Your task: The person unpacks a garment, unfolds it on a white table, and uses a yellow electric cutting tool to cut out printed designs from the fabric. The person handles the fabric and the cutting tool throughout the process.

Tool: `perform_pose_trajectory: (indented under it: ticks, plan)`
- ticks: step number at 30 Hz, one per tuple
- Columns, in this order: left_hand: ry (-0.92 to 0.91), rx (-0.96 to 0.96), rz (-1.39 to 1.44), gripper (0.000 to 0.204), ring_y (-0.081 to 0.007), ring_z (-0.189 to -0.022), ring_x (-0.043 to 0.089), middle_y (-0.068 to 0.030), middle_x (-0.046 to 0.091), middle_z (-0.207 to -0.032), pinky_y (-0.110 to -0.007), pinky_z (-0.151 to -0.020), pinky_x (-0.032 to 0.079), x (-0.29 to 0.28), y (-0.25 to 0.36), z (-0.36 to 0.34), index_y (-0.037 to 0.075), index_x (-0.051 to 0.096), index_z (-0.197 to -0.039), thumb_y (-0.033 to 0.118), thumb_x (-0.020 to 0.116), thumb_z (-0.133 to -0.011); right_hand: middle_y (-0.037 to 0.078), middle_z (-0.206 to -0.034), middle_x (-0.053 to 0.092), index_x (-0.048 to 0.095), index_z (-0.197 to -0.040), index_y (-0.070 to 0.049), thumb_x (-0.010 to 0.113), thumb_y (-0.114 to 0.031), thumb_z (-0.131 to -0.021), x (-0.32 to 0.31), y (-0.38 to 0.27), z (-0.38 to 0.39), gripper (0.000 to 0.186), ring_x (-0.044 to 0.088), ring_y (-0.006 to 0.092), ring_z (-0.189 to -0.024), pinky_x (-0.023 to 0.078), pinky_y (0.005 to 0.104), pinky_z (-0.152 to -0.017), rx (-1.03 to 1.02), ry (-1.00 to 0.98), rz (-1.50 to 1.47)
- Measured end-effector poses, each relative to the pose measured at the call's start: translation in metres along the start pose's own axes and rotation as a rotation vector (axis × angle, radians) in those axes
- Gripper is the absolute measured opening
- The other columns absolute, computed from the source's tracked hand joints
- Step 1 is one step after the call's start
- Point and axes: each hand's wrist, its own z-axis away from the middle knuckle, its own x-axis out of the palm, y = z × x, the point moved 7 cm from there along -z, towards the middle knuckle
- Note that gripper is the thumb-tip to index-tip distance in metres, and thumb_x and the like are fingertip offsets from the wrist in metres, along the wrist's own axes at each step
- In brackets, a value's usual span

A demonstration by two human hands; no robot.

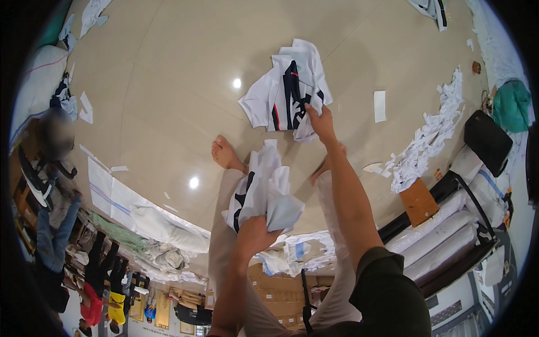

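Note:
In my left hand point(255, 236) is a bunched bundle of white cloth pieces point(264, 177) with dark navy patches, held low between my legs. The fingers are closed round its near end, next to a pale grey fold. Further out lies a loose stack of white cloth pieces point(289, 92) on the floor, printed with navy blocks and thin red stripes. My right hand point(321, 121) pinches this stack at its near right edge. Its far pieces fan out unevenly, and the lower layers are mostly hidden.
A white paper strip point(380, 106) lies on the tiled floor point(185, 67) at the right. Beyond it runs a long heap of white scraps point(429, 132). A black rack point(477, 208) holds wrapped rolls point(443, 238). Other people point(92, 297) are at the lower left, and sacks point(48, 67) line the left.

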Motion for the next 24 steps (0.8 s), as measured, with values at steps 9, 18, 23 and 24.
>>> perform_pose_trajectory:
  ticks: [9,18,23,24]
  plan:
    - [0.162,0.080,0.017,0.048,-0.0480,-0.083,0.070,-0.0291,0.070,-0.083,-0.051,-0.074,0.057,0.004,0.002,-0.001,-0.006,0.073,-0.090,0.041,0.079,-0.083,0.014,-0.133,0.065,0.053,-0.142,-0.001,0.063,-0.020,-0.094,-0.140,-0.073,0.127,0.052,0.065,0.0253,-0.119,0.051,0.0391,-0.104,0.213,-0.111,-0.954]
    - [0.240,0.199,0.270,0.048,-0.0446,-0.107,0.069,-0.0303,0.072,-0.106,-0.047,-0.088,0.055,0.014,0.036,0.087,-0.006,0.068,-0.114,0.030,0.080,-0.085,0.019,-0.138,0.063,0.050,-0.143,0.001,0.055,-0.010,-0.083,-0.314,-0.166,0.294,0.062,0.063,0.0339,-0.124,0.047,0.0480,-0.113,0.047,-0.060,-1.485]
    - [0.280,0.375,0.237,0.048,-0.0384,-0.115,0.069,-0.0263,0.071,-0.120,-0.044,-0.094,0.053,0.010,0.047,0.169,-0.004,0.065,-0.124,0.015,0.081,-0.082,0.022,-0.129,0.068,0.056,-0.135,0.006,0.053,-0.016,-0.082,-0.404,-0.233,0.432,0.058,0.068,0.0364,-0.115,0.052,0.0483,-0.107,-0.169,0.062,-1.653]
    - [0.292,0.409,0.202,0.051,-0.0377,-0.116,0.068,-0.0256,0.070,-0.122,-0.043,-0.095,0.053,0.000,0.054,0.187,-0.003,0.064,-0.126,0.014,0.081,-0.082,0.022,-0.125,0.069,0.059,-0.131,0.006,0.053,-0.017,-0.081,-0.415,-0.236,0.460,0.055,0.069,0.0362,-0.111,0.053,0.0478,-0.105,-0.205,0.090,-1.702]
